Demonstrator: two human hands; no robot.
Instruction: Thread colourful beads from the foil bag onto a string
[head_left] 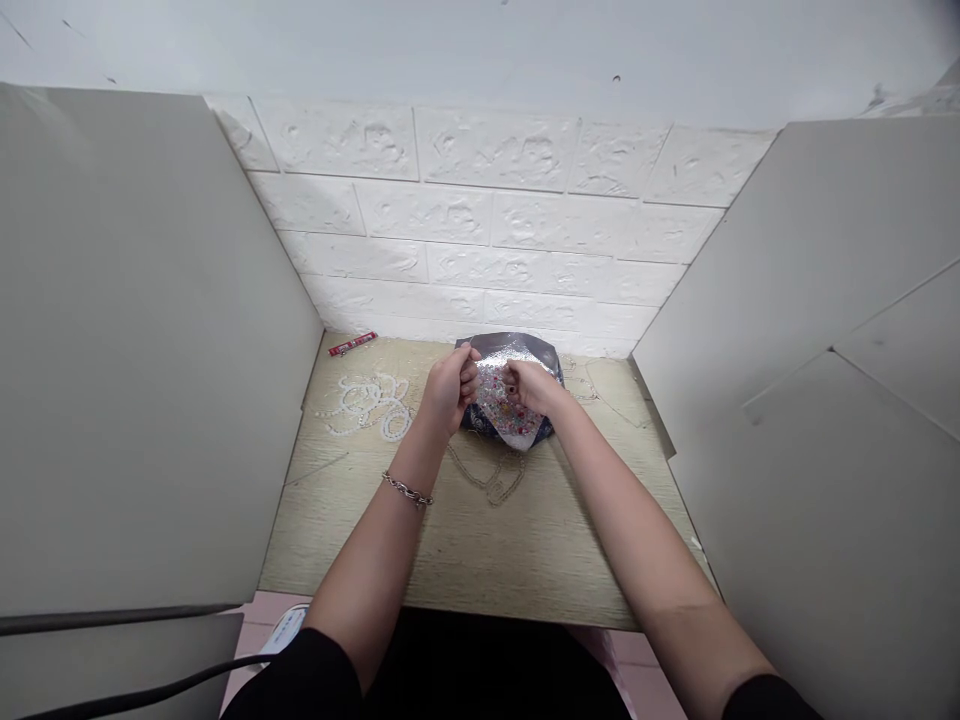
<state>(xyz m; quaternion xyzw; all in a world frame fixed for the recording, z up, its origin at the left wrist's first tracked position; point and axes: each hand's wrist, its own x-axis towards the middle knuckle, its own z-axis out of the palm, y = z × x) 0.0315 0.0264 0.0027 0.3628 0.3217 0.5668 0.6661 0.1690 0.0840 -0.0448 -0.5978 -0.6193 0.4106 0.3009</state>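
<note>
Currently noted on the bench [495, 570]: one dark patterned bag [532, 348], taken as landmark, set near the white brick-pattern wall [487, 215]. Small multicoloured beads [499, 402] heaped at the middle of the bag; cannot tell whether inside it or spread on top. Left hand [452, 385] raised at the bag's left edge, fingers curled in. Right hand [531, 388] over the bag's right half, fingers bent toward the beads. Grip, both hands: fingers folded, fingertips partly hidden; cannot tell whether clenched, slack or grasping something thin. Chain bracelet [409, 490] on the left wrist, in front of the bag and to its left.

Around the bag: white strands [396, 421] coiled to its left; red item [352, 344] farther off to its left, toward the wall; pale beaded strand [495, 490] looped just in front; further thin strands [581, 375] to its right.

Handling, by judgement: work low and directly above the bag, so as to catch dropped beads. Pick singly with the fingertips, without pressing on the heap. Mind the front strand near the bracelet; some risk of snagging.

Markings: pale marks on the red item, too small to read. No readable words on the bag. Bluish print on a white object [289, 628] below the bench, illegible. No brand identifiable.
</note>
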